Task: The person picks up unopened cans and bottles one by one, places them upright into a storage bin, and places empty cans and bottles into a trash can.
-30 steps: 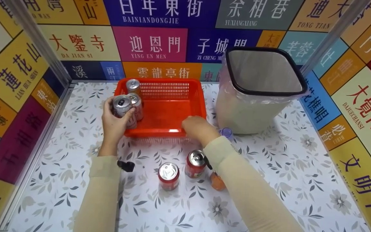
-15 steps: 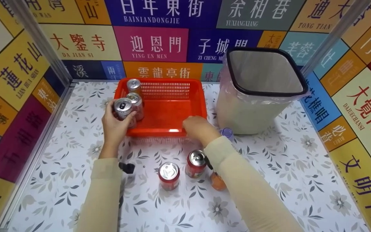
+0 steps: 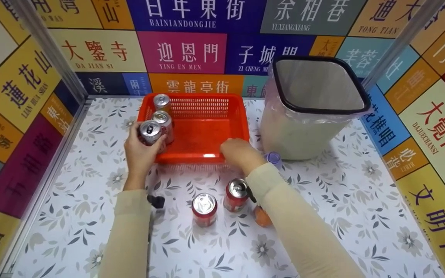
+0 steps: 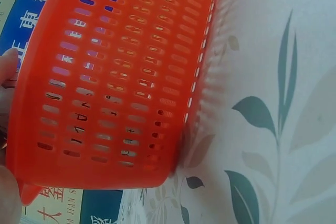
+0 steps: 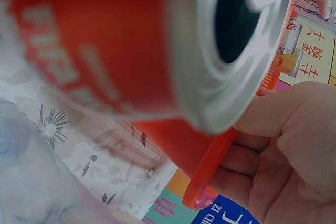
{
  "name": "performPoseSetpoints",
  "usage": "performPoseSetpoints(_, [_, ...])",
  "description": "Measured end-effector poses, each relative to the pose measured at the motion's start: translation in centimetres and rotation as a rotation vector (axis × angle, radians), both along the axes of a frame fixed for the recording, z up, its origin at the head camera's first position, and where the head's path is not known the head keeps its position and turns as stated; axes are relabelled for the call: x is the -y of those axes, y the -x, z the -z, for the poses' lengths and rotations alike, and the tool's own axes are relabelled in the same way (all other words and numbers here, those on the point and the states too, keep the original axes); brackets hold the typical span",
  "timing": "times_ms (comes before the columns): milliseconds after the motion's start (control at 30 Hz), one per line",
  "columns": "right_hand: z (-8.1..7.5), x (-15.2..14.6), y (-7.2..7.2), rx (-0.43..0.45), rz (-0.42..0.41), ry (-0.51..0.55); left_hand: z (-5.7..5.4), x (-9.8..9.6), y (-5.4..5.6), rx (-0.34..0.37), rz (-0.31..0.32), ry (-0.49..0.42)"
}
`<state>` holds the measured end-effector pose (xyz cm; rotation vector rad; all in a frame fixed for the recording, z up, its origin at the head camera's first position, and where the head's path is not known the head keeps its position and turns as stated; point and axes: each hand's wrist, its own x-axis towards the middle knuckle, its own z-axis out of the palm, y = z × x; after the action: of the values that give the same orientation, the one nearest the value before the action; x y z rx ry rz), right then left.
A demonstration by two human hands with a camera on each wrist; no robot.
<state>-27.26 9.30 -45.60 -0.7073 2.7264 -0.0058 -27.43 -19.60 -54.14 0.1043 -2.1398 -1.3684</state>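
Observation:
At the front-left corner of the red plastic basket (image 3: 199, 135), my left hand (image 3: 138, 154) grips a silver drink can (image 3: 151, 131), its top facing up. Just behind it in the basket stand another silver can (image 3: 162, 119) and a can with a yellowish side (image 3: 162, 102). My right hand (image 3: 240, 152) holds the basket's front-right rim; in the right wrist view its fingers curl round the rim (image 5: 210, 166). In the left wrist view the slotted basket wall (image 4: 110, 87) hides most of the left hand's work.
Two red cans (image 3: 204, 212) stand upright on the floral tabletop before the basket; the right one (image 3: 237, 195) has its top opened. An orange object (image 3: 262, 217) and a purple-capped bottle (image 3: 273, 157) are partly hidden by the right arm. A lined bin (image 3: 299, 135) stands right.
My left hand has lowered the silver can slightly and brought it a little to the right, inside the basket's corner. The right hand keeps its hold on the rim.

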Motion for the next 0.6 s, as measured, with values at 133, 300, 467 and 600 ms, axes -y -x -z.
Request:
performPoseSetpoints(133, [0.08,0.05,0.08,-0.013,-0.01,-0.013,0.21,-0.07,0.0,0.022,-0.017,0.073])
performPoseSetpoints(300, [0.16,0.16,0.1,-0.01,-0.008,-0.014,0.34,-0.11,-0.3,0.026,-0.023,0.115])
performPoseSetpoints(467, [0.04,0.21,0.13,-0.007,-0.004,-0.014,0.38,-0.15,-0.36,0.024,-0.024,0.13])
performPoseSetpoints(600, [0.06,0.13,0.15,-0.013,-0.011,-0.017,0.4,-0.19,-0.16,0.049,-0.034,0.147])
